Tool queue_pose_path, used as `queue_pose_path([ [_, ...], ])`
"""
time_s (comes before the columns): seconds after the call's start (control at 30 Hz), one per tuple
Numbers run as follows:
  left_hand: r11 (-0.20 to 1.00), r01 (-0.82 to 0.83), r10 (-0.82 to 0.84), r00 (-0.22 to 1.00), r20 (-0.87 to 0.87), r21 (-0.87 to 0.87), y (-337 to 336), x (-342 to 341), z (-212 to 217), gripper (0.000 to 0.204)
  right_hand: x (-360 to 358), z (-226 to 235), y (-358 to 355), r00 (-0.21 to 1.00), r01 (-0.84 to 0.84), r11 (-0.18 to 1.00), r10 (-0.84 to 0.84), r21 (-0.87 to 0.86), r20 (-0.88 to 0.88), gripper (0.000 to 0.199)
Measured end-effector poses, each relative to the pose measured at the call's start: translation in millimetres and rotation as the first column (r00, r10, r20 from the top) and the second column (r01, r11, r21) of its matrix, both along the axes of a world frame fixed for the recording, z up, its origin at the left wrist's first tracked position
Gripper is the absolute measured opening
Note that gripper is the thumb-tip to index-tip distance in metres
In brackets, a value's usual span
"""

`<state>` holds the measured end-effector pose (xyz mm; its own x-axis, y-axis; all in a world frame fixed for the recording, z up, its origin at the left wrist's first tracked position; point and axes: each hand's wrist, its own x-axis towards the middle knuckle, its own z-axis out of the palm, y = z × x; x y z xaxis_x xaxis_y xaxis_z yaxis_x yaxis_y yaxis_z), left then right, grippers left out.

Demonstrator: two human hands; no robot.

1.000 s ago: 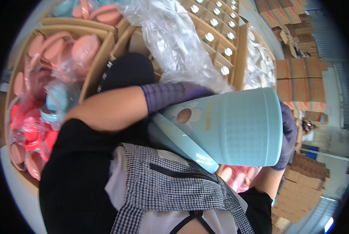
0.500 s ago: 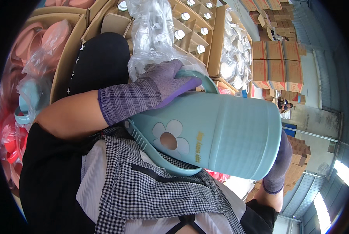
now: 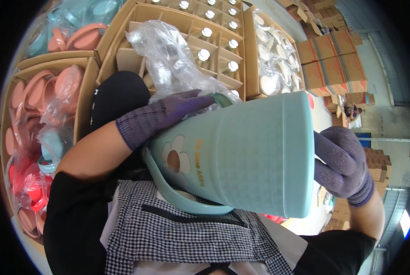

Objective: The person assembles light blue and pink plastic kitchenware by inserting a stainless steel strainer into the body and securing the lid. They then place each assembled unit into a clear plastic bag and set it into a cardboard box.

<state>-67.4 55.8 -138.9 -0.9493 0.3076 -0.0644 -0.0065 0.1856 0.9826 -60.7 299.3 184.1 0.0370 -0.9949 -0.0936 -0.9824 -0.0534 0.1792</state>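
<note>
The teal handled jug [image 3: 255, 156] bars the middle between left hand [image 3: 175, 110] and right hand [image 3: 344, 160]; clear plastic film [image 3: 168, 55] and a divided bottle carton [image 3: 234, 83] crowd its far side, a checked apron [image 3: 168, 233] its near side; room opens between right hand and white-lid carton [image 3: 251, 55].

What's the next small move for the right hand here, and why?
Probably settle the right hand more firmly against the wide end of the blue-green jug. The jug lies on its side, the left hand is over its narrower part, and the right hand's contact at the wide end is partly hidden, so support there may be light.
</note>
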Motion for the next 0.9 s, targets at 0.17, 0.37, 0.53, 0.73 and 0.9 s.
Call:
queue_pose_path([
  [0.17, 1.0, -0.019, 0.019, 1.0, -0.015, 0.011, -3.6, -4.5, 5.5, 0.06, -10.2, 8.4, -20.3, 0.964, -0.261, 0.964, 0.263, 0.05, -0.037, 0.034],
  [0.37, 0.999, -0.013, 0.014, 1.0, -0.013, 0.036, 3.3, -2.9, 6.0, 0.056, -22.5, 11.8, -37.8, 0.94, -0.34, 0.932, 0.342, 0.129, 0.007, 0.031],
  [0.53, 0.995, 0.019, -0.029, 0.995, -0.097, -0.094, -16.8, -15.0, 26.1, 0.054, -25.2, 8.5, -43.7, 0.986, -0.127, 0.984, 0.111, 0.122, 0.128, 0.04],
  [0.73, 0.631, -0.646, 0.197, 0.669, -0.716, -0.43, -76.8, -38.8, 30.0, 0.069, -15.6, 9.4, -35.2, 0.928, 0.28, 0.949, -0.307, 0.146, 0.212, 0.031],
  [0.9, 0.66, 0.064, -0.277, 0.947, -0.164, -0.748, -73.3, -80.9, 2.2, 0.04, -40.5, -22.6, -17.8, 0.65, 0.525, 0.785, -0.121, -0.328, 0.751, 0.029],
])
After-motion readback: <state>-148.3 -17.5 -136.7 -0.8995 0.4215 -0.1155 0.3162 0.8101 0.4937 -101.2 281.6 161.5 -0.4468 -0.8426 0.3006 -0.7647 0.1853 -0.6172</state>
